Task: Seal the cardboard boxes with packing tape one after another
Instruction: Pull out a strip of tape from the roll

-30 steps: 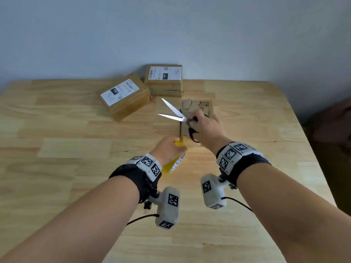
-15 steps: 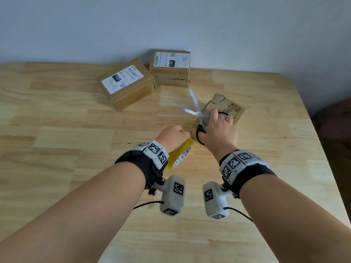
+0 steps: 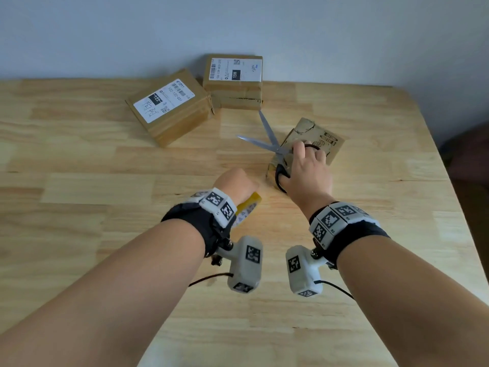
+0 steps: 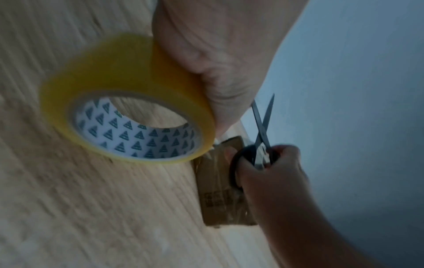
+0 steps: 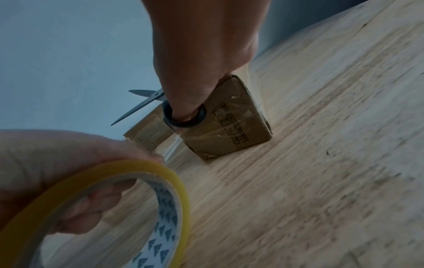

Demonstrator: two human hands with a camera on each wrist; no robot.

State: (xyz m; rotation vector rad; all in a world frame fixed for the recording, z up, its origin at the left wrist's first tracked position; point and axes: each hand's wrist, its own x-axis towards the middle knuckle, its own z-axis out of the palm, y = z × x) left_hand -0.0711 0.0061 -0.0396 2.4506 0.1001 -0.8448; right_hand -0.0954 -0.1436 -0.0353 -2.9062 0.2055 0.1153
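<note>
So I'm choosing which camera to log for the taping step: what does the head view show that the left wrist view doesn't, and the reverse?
Only the head view shows the two labelled brown cardboard boxes near the wall, and both wrist bands.

Only the left wrist view shows the white triangle-printed core inside the yellow packing tape roll.

Both show the left hand gripping that roll, the right hand holding the open black-handled scissors, and the small taped cardboard box on the wooden table.

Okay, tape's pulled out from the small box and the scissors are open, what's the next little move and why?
Probably swing the open scissors down to the clear tape strip stretched between the roll in the left hand and the small box, then snip; the right hand holds them pointing away.
</note>
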